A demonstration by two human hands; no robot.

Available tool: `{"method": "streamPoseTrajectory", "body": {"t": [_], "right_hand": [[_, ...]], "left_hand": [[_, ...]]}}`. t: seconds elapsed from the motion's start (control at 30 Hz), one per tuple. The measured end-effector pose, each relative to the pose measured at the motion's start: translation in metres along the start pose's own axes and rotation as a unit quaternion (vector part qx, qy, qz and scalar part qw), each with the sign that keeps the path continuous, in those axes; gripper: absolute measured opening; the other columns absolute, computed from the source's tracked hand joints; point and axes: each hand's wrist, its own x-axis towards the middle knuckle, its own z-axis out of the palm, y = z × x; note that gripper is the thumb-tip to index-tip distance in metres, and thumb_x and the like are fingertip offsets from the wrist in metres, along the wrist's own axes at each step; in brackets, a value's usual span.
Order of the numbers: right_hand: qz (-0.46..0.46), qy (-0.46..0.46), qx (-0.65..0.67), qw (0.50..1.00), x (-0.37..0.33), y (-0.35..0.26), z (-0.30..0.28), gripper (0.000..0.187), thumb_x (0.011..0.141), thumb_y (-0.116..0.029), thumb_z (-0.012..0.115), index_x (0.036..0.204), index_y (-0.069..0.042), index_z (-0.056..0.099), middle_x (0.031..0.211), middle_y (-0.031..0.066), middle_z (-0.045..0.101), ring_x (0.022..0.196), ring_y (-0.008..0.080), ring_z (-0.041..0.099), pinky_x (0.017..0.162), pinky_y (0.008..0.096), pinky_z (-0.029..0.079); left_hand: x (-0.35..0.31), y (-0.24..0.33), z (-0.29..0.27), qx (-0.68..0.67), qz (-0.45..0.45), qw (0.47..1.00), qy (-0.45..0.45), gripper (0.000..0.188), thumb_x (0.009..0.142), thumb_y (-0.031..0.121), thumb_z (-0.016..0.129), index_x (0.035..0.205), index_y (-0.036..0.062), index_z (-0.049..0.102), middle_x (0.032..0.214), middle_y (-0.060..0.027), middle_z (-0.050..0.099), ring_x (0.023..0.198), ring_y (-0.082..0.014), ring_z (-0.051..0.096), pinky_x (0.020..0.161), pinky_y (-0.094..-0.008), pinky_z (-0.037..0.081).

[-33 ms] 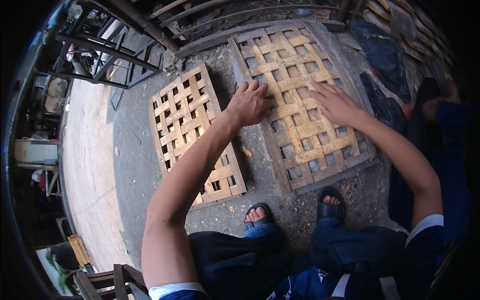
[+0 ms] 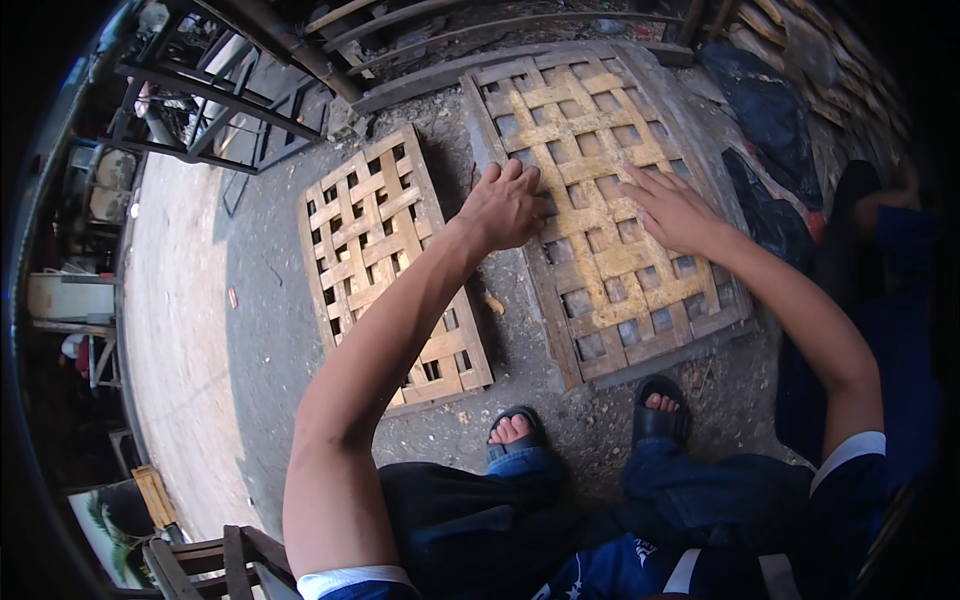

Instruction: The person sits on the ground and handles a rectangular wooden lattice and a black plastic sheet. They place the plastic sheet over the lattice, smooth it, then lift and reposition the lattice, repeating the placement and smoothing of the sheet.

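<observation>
A large woven lattice panel [image 2: 625, 262] of wooden strips in a wooden frame lies flat on a grey slab in front of me. Its middle strips look yellower than the frame. My left hand [image 2: 500, 208] is at the panel's left rail, fingers curled down and closed; whatever they grip, if anything, is hidden beneath them. On the right part of the lattice rests my right hand [image 2: 676, 212], palm down with fingers stretched out and holding nothing. A smaller woven lattice panel [image 2: 424, 185] lies to the left on the ground, partly covered by my left forearm.
Dark metal frames [image 2: 225, 95] stand at the far left. A wooden rail [image 2: 400, 88] borders the back. Dark plastic sheets [image 2: 765, 115] and stacked boards [image 2: 835, 70] are on the right, where another person's arm [image 2: 895, 195] shows. A wooden stool [image 2: 235, 565] stands at the lower left.
</observation>
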Motion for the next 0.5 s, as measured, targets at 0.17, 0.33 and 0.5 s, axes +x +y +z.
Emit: {"method": "streamPoseTrajectory", "body": {"t": [0.17,0.33,0.5], "right_hand": [[0.003,0.008,-0.008,1.000,0.000,0.002,0.000,0.051,0.100,-0.017,0.053,0.149,-0.005,0.047,0.164,0.0173,0.032,0.145,0.0346,0.038,0.121,0.0487,0.030],[0.005,0.024,0.001,1.000,-0.002,-0.007,0.000,0.052,0.098,-0.019,0.058,0.147,-0.005,0.049,0.162,0.0192,0.033,0.146,0.0343,0.037,0.122,0.0481,0.029],[-0.107,0.048,0.046,0.992,-0.001,-0.050,0.007,0.053,0.095,-0.022,0.064,0.145,-0.005,0.052,0.161,0.0203,0.035,0.148,0.0343,0.035,0.122,0.0501,0.027]], "left_hand": [[0.013,-0.003,0.001,-0.061,-0.068,0.995,-0.050,0.021,0.089,0.030,0.069,0.107,0.0225,0.076,0.114,-0.0088,0.057,0.112,-0.0304,0.049,0.091,-0.0450,0.040],[0.010,-0.012,0.020,-0.085,-0.100,0.990,0.044,0.017,0.093,0.027,0.065,0.099,0.0138,0.073,0.112,-0.0113,0.059,0.108,-0.0328,0.054,0.088,-0.0479,0.042],[-0.009,-0.049,-0.003,-0.210,-0.174,0.952,0.138,0.031,0.100,0.038,0.062,0.097,0.0078,0.070,0.099,-0.0155,0.064,0.101,-0.0348,0.063,0.087,-0.0470,0.047]]}}
